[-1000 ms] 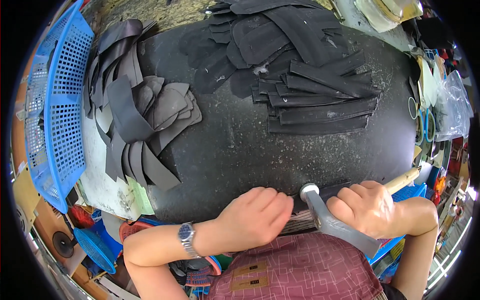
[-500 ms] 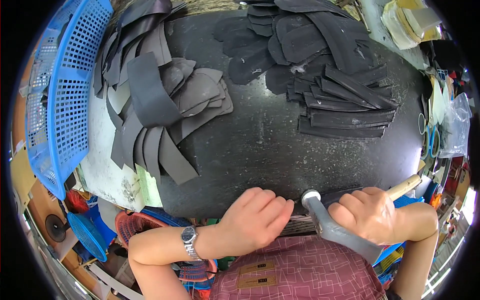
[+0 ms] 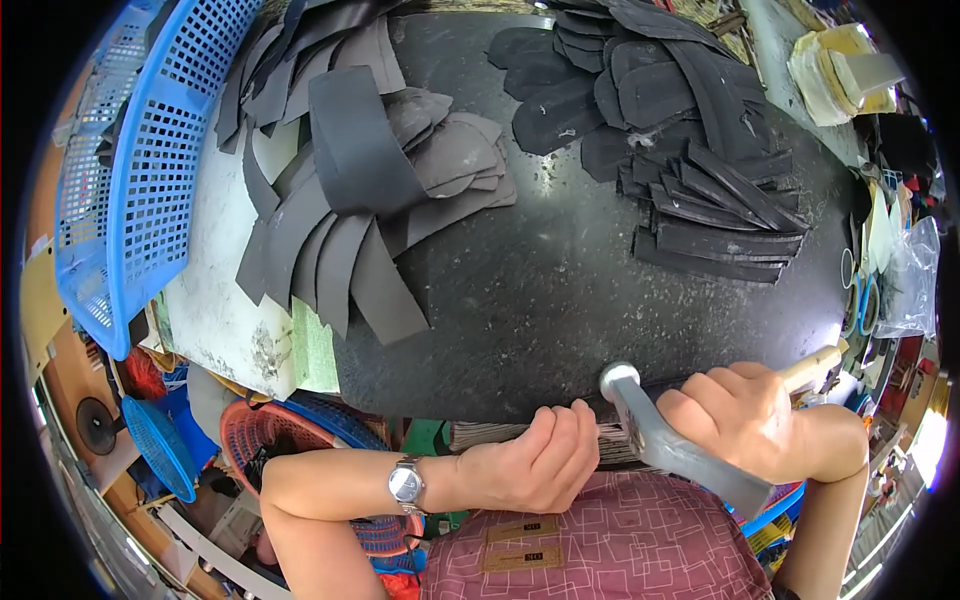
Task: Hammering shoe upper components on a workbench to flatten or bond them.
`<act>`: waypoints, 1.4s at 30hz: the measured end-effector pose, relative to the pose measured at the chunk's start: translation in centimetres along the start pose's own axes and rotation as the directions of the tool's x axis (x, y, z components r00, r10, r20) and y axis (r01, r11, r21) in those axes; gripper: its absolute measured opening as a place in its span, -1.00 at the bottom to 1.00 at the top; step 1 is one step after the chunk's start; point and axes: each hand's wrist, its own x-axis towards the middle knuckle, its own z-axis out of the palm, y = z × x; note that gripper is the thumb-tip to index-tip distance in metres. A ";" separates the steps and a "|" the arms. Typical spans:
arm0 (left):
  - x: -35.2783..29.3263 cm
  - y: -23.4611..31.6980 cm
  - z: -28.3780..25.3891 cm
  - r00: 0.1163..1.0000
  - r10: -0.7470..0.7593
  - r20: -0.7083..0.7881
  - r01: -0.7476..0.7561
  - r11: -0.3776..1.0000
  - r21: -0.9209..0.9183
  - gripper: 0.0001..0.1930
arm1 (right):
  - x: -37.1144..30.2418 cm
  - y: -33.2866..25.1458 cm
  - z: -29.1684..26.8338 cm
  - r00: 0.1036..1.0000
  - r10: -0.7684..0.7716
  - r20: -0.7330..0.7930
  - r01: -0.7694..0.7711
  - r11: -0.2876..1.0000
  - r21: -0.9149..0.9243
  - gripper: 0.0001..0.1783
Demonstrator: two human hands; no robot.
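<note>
Hammer [image 3: 670, 440] in the right hand [image 3: 745, 420]: the fingers are closed around its wooden handle, and the metal head rests at the near edge of the dark stone tabletop [image 3: 560, 290]. Left hand [image 3: 540, 462] sits just beside the head, fingers curled over a thin stack of grey pieces [image 3: 490, 433] at that same edge; a wristwatch [image 3: 405, 484] shows on its wrist. Farther back on the left lies a loose heap of grey strips and rounded pieces [image 3: 370, 190], partly over a white board [image 3: 225, 320]. A second heap of black strips [image 3: 690, 150] lies at the far right, well apart from both hands. A blue plastic basket [image 3: 130, 180] stands at the left side, and scissors [image 3: 862, 300] lie near the right rim.
</note>
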 end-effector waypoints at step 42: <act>0.3 1.6 -0.5 0.943 -0.326 0.064 0.326 0.945 0.012 -0.72 | 1.5 0.0 -0.8 0.999 0.004 -0.041 -0.007 0.998 -0.055 -0.69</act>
